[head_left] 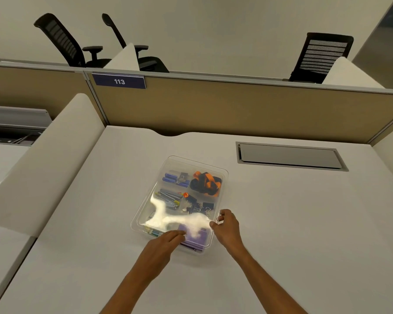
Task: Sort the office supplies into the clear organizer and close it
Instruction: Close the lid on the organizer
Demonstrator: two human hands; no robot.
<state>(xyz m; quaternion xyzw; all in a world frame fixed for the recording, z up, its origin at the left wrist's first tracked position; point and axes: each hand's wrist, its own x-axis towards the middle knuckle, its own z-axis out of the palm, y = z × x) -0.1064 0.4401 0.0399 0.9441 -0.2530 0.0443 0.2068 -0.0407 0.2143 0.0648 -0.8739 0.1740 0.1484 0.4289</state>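
Note:
The clear organizer (222, 175) lies on the white desk with its clear lid (145, 214) over it, glare whitening the near half. Through the lid show blue items (174, 177), an orange-and-black strap (205, 183), black binder clips (199, 207), pens or clips (169, 197) and purple pads (196, 237). My left hand (162, 243) lies flat with straight fingers on the lid's near edge. My right hand (227, 225) pinches the organizer's near right corner between thumb and fingers.
A grey cable hatch (289, 156) is set in the desk (281, 223) at the back right. A tan partition (236, 105) with a "113" sign (119, 81) runs behind. A white divider (43, 164) borders the left. Office chairs stand beyond.

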